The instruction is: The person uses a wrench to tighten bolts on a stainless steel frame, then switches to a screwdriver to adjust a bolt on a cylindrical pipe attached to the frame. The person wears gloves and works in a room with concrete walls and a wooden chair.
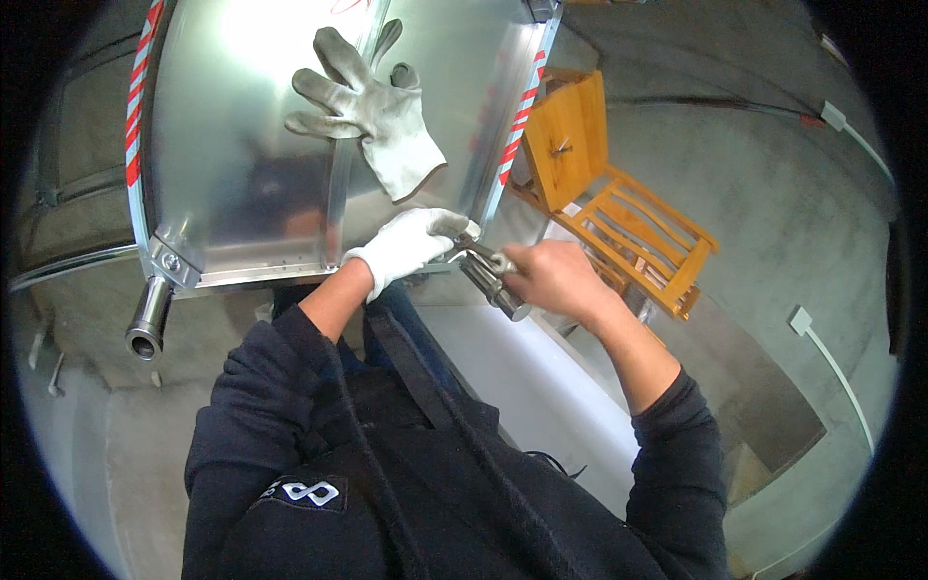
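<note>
My left hand (pixel 411 246) wears a white work glove and rests at the near right corner of a shiny metal table (pixel 242 155), fingers pinched around a small metal part there. My bare right hand (pixel 551 275) is closed on a metal cylindrical tool (pixel 491 280) that meets the same corner. A spare grey leather glove (pixel 362 101) lies flat on the tabletop, farther away.
The table has red-and-white striped edge tape (pixel 135 106) and a tubular leg (pixel 148 317) at its near left corner. A yellow wooden chair (pixel 619 208) stands to the right on the concrete floor. White cable conduits (pixel 831 358) run along the floor at far right.
</note>
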